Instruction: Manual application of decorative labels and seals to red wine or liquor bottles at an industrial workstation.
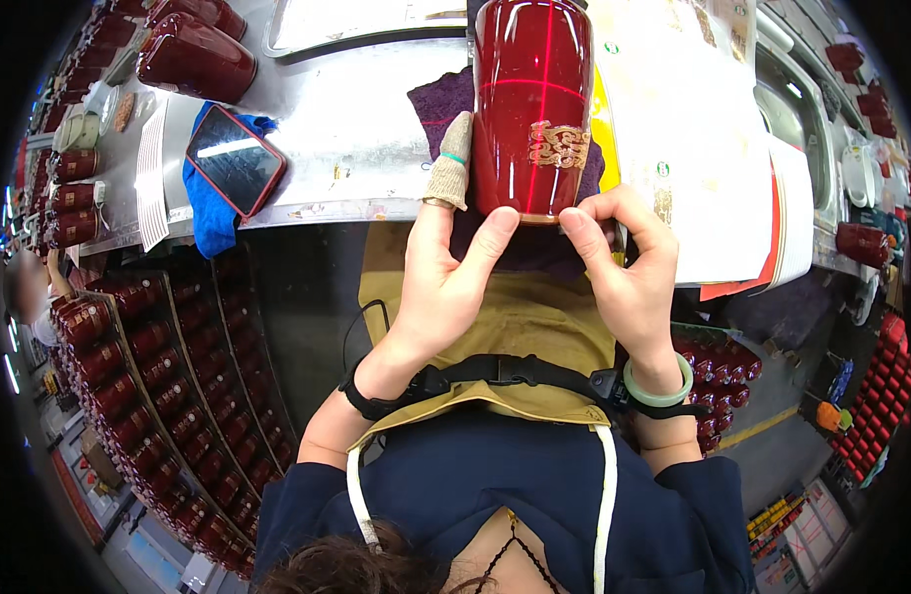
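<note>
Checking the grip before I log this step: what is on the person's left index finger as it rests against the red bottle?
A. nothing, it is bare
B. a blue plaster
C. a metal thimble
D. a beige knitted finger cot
D: the left hand has a beige knitted finger cot on its index finger, lying along the side of the red bottle.

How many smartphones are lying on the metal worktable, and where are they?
1. A smartphone in a red case lies screen up on a blue cloth, on the metal worktable, to the left of the left hand. Others may be hidden.
</note>
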Action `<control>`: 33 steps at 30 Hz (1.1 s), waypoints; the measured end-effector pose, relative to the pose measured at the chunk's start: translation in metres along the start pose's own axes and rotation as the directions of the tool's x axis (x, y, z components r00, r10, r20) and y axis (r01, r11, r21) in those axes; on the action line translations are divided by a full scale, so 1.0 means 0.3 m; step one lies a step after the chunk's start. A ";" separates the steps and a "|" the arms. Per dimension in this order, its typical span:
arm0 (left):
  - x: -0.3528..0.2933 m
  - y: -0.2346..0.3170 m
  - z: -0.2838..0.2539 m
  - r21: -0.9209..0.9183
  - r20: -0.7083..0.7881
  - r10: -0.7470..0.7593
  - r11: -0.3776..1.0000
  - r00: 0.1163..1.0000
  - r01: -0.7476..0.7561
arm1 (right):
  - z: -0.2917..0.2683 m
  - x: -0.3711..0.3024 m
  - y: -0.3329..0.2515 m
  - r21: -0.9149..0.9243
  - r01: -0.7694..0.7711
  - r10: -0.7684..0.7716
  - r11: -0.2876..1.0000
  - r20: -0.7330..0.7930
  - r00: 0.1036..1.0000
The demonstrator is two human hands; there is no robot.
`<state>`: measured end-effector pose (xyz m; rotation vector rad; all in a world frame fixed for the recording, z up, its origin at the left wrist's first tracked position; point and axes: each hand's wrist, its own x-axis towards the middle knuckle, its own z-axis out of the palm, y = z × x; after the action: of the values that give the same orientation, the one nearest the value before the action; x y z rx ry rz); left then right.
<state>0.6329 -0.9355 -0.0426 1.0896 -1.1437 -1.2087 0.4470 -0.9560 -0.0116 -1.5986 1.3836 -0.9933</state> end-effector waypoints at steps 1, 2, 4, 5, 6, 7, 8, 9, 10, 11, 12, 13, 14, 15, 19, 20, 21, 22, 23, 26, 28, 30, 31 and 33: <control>0.001 -0.001 0.000 0.013 0.001 0.001 1.000 1.000 -0.001 | 0.000 0.000 0.000 -0.001 -0.003 0.003 1.000 0.002 1.000; 0.001 -0.002 0.000 0.026 0.001 0.007 1.000 1.000 -0.007 | 0.000 0.000 0.000 -0.003 -0.005 0.005 1.000 0.001 1.000; 0.004 -0.005 0.001 0.038 -0.007 0.021 0.999 1.000 -0.021 | -0.001 0.000 0.000 0.004 -0.002 0.002 1.000 -0.001 1.000; 0.004 -0.006 0.001 0.030 -0.007 0.024 0.999 1.000 -0.024 | -0.001 0.000 0.000 0.008 0.000 0.000 1.000 -0.003 1.000; 0.004 -0.006 0.002 0.026 -0.010 0.020 0.999 1.000 -0.020 | -0.001 0.000 0.000 0.007 -0.004 0.004 1.000 -0.001 1.000; 0.003 -0.006 0.003 0.013 -0.010 0.022 1.000 1.000 -0.022 | -0.001 0.000 0.001 0.006 -0.009 0.009 1.000 0.002 1.000; 0.002 -0.006 0.004 0.004 -0.013 0.016 1.000 1.000 -0.016 | -0.001 0.000 0.001 0.005 -0.013 0.013 1.000 0.005 1.000; 0.002 -0.005 0.004 -0.006 -0.016 0.011 1.000 1.000 -0.011 | -0.002 0.000 0.001 0.011 -0.016 0.016 1.000 0.005 1.000; 0.002 -0.005 0.004 -0.001 -0.014 0.013 1.000 1.000 -0.013 | -0.001 0.000 0.001 0.017 -0.020 0.019 1.000 0.006 1.000; 0.003 -0.005 0.004 0.003 -0.013 0.015 1.000 1.000 -0.015 | -0.001 0.000 0.001 0.024 -0.021 0.021 0.999 0.011 1.000; 0.004 -0.005 0.004 0.010 -0.015 0.012 1.000 1.000 -0.012 | -0.001 0.000 0.001 0.020 -0.019 0.018 1.000 0.008 1.000; 0.005 -0.005 0.004 0.012 -0.014 0.019 1.000 1.000 -0.019 | -0.001 0.000 0.001 0.016 -0.014 0.014 1.000 0.009 1.000; 0.005 -0.005 0.005 0.017 -0.016 0.021 1.000 1.000 -0.020 | 0.000 0.000 0.001 0.012 -0.010 0.009 1.000 0.009 1.000; 0.006 -0.005 0.006 0.024 -0.020 0.017 1.000 1.000 -0.016 | 0.000 0.000 0.001 0.001 -0.001 0.001 1.000 0.006 1.000; 0.007 -0.001 0.009 0.053 -0.022 0.026 0.998 0.999 -0.025 | 0.003 0.002 0.000 -0.035 0.025 -0.025 0.999 -0.010 1.000; 0.008 0.001 0.009 0.065 -0.022 0.029 0.997 0.999 -0.028 | 0.004 0.002 0.000 -0.043 0.027 -0.027 0.999 -0.010 1.000; 0.009 0.004 0.009 0.081 -0.020 0.026 0.996 0.999 -0.024 | 0.005 0.003 -0.001 -0.056 0.029 -0.030 0.998 -0.014 0.999; 0.009 0.006 0.010 0.075 -0.022 0.029 0.997 0.999 -0.027 | 0.005 0.003 -0.001 -0.070 0.029 -0.030 0.997 -0.014 0.999; 0.009 0.008 0.011 0.071 -0.023 0.026 0.997 0.999 -0.024 | 0.005 0.004 -0.002 -0.084 0.033 -0.034 0.996 -0.009 0.999; 0.006 0.009 0.014 0.040 -0.026 -0.003 0.999 1.000 0.004 | 0.004 0.007 -0.003 -0.114 0.038 -0.040 0.993 -0.016 0.999; 0.003 0.004 0.010 0.011 -0.029 -0.004 1.000 1.000 0.005 | 0.003 0.008 -0.004 -0.119 0.041 -0.043 0.992 -0.016 0.999; 0.003 -0.008 -0.003 -0.009 -0.030 0.026 1.000 0.999 -0.026 | 0.002 0.009 -0.004 -0.129 0.046 -0.048 0.991 -0.016 0.999; 0.000 -0.011 -0.019 -0.009 -0.029 0.035 0.999 0.999 -0.035 | 0.002 0.010 -0.004 -0.132 0.055 -0.058 0.990 -0.016 0.998; -0.013 -0.017 -0.043 0.140 -0.071 0.143 0.981 0.987 -0.132 | 0.003 0.010 -0.004 -0.126 0.057 -0.059 0.990 -0.017 0.998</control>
<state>0.6450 -0.9320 -0.0495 1.1314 -1.2311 -0.9827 0.4486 -0.9589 -0.0105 -1.7339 1.4456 -0.9760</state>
